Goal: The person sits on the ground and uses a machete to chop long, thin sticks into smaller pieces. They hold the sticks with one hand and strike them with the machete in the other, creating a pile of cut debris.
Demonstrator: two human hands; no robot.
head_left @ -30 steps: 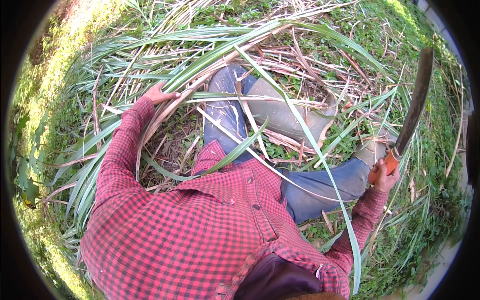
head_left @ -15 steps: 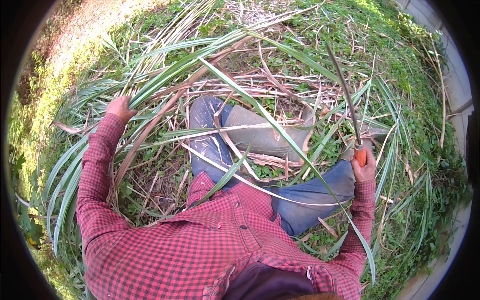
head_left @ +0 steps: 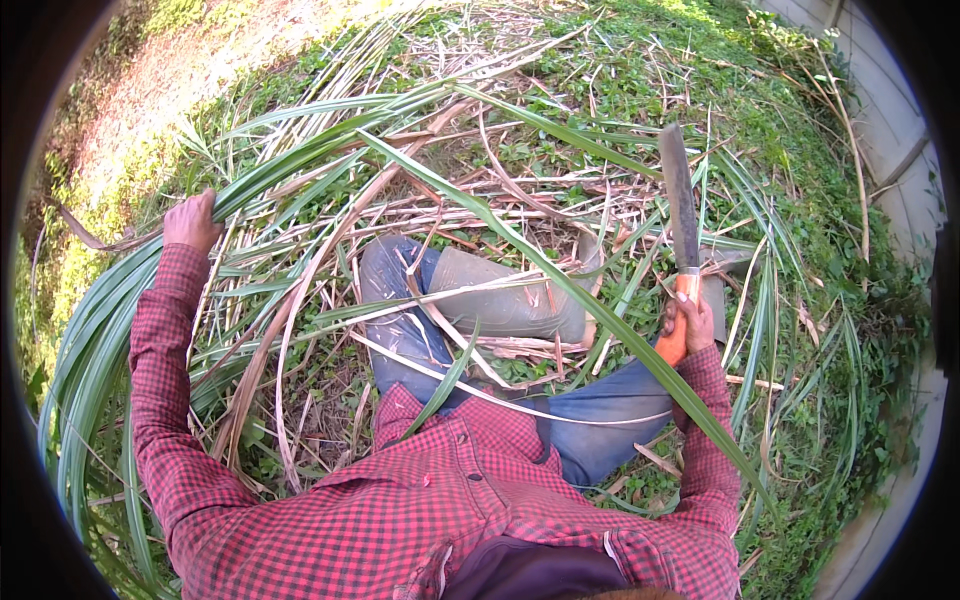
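At the left, my left hand (head_left: 192, 222) is closed round a bundle of long green leaves (head_left: 290, 178). Their tips droop down past my left sleeve, and the other end reaches toward the upper middle. My right hand (head_left: 692, 318) grips the orange handle of a machete (head_left: 680, 195), whose dark blade points up and away with its broad side showing. One long green leaf (head_left: 500, 232) runs slantwise from the bundle across my legs and over my right forearm.
Cut stalks and dry strips (head_left: 480, 205) litter the grass beyond my bent legs. A pile of long stalks (head_left: 345, 75) lies at the far left. More green leaves (head_left: 765, 330) lie right of the machete. A pale wall (head_left: 905, 150) bounds the right side.
My left hand has moved left and slightly up, drawing the leaves along. In my right hand the machete has turned from edge-on to broadside, and the hand has shifted left.
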